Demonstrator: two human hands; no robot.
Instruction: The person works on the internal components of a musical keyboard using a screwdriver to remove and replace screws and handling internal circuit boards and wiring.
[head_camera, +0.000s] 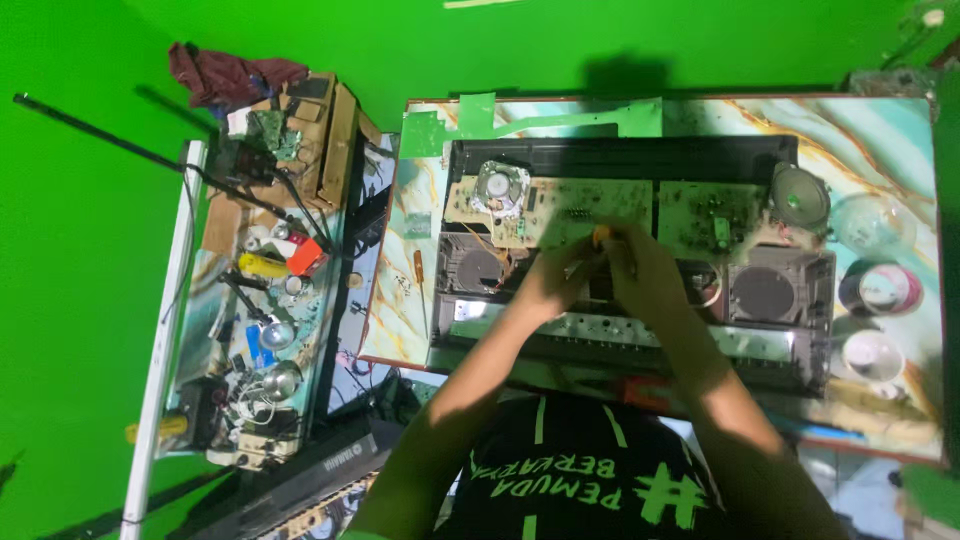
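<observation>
View: the head camera looks straight down on a marble-patterned table (880, 130) in front of a green wall.
Main thing: an opened electronic keyboard (630, 260) lies across the table, with green circuit boards (590, 205) and round speakers (800, 197) exposed.
Left hand: the left hand (548, 285) is over the middle of the opened keyboard, its fingers bent toward the other hand; I cannot tell exactly what they press.
Right hand: the right hand (640, 275) is just beside the left one, its fingers curled together around a small orange-handled tool (601, 236).
Tool and fingers: only the orange top of the tool shows above the fingertips of both hands; it is touching or nearly touching the lower edge of the circuit boards. The tip is hidden.
Beside the keyboard: a screwdriver (419, 268) lies on the table to the left, well apart from the hands.
Right edge of the table: a tape roll (885, 290) and a clear round lid (872, 222).
Left side: a narrow shelf (260, 300) full of small parts, wires and a yellow tube (262, 266).
</observation>
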